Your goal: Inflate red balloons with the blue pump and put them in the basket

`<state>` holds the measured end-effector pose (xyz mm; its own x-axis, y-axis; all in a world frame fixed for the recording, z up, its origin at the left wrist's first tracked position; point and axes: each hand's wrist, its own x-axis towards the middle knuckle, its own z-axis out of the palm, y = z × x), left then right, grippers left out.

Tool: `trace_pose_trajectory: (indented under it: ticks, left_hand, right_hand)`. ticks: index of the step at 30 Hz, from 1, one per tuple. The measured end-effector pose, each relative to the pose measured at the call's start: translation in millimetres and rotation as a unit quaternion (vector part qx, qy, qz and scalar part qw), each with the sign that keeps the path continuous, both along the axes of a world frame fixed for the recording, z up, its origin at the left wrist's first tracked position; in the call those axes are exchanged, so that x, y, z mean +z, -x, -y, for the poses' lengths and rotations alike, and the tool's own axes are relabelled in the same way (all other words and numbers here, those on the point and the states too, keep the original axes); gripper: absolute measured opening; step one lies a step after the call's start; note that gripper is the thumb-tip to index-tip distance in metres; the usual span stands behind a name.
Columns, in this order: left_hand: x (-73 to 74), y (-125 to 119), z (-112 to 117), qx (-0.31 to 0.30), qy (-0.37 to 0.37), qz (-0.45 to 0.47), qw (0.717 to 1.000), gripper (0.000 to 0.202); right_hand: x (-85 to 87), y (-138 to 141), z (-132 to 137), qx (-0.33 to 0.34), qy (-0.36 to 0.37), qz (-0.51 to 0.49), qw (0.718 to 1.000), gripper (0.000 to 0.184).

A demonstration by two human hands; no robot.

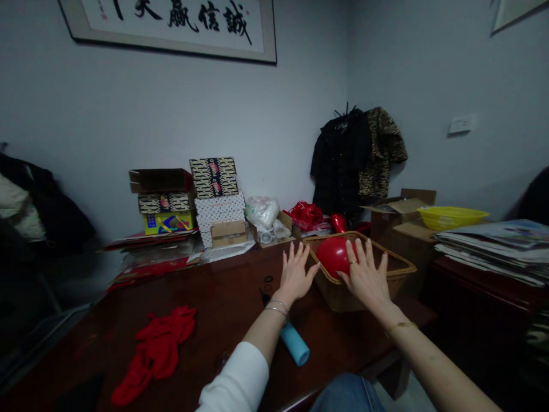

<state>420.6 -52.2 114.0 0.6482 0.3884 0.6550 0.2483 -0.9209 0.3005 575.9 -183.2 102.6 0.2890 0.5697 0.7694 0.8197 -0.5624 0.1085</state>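
A shiny red balloon (329, 256) rests inside a brown wicker basket (343, 297) at the table's right side. My right hand (366, 277) is over the basket with its fingers spread, its fingertips at the balloon's right side; whether they touch it I cannot tell. Just left of the basket, my left hand (295, 274) is stretched out with fingers apart and holds nothing. Under my left wrist lies a light blue cylinder (295, 345) with a black part, partly hidden by the arm. A crumpled red cloth item (159, 349) lies on the table to the left.
Stacked patterned boxes (218, 214) and a plastic bag (262, 213) stand along the back of the dark wooden table (231, 286). Cardboard boxes (401, 220), a yellow basket (452, 217) and a paper stack (493, 252) are at right. Coats (343, 160) hang behind.
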Motion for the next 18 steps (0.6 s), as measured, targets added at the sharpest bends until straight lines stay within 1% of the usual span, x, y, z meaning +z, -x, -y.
trace_pose_trajectory:
  ticks: [4,9,14,18]
  left_hand:
    - [-10.3,32.0,-6.9,0.032,-0.011,-0.012,0.999,0.064]
    - [-27.1,77.7,-14.6,0.088,-0.004,-0.044,0.995,0.069]
    - [-48.1,127.8,-24.2,0.153,0.022,-0.077,0.985,0.069]
    - [-68.9,168.2,-33.2,0.192,0.039,-0.078,0.978,0.069]
  right_hand:
    - [-1.6,25.3,-14.9,0.042,-0.003,0.003,0.999,0.088]
    - [-9.5,67.8,-35.8,0.104,-0.003,-0.002,0.995,0.086]
    - [-28.3,113.1,-57.1,0.152,0.013,-0.012,0.988,0.075]
    - [-46.3,148.1,-72.8,0.187,0.033,-0.014,0.982,0.075]
